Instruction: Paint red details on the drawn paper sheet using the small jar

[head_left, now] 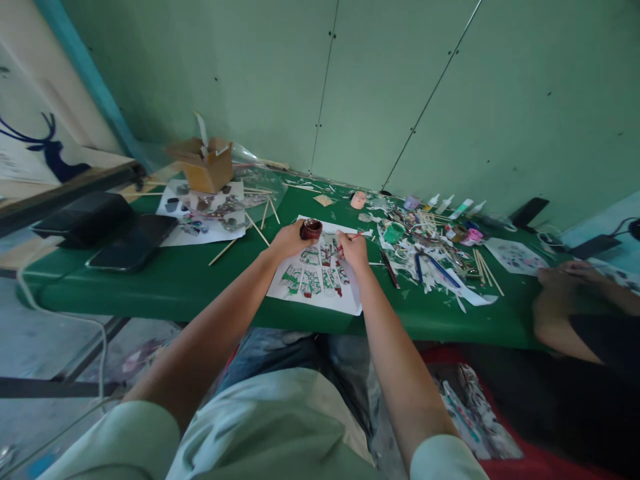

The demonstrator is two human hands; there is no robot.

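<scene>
Our left hand [291, 241] is closed around a small dark red pot [311, 230], thumb and fingers clamped on its side, its open mouth facing up; our right hand [353, 249] is pinched together on a thin red brush [350, 241], which slants across the fingers toward the sheet below. The patterned sheet [320, 303] lies flat on the green table [260, 300] under and between our two hands, its lower part reaching nearer to us than either of them; it bears rows of cut-looking shapes in green, white and dark red, and the finer detail is too small for us to tell.

To the right of our right hand we see a dark pen-like tool [390, 270] close by, then blue-handled pliers [440, 269] among paper scraps [425, 267]; beyond them stand a green pot [393, 232], a pink pot [359, 200] and a row of small tubes [461, 209]; wooden sticks [488, 272] lie farther right, and another person's hands [565, 283] rest near a second printed sheet [516, 257]. To the left of our left hand lie more loose sticks [257, 229], a sheet with dark pieces on it [173, 235], an open cardboard box [207, 170] behind that, and a black phone [133, 243].
</scene>
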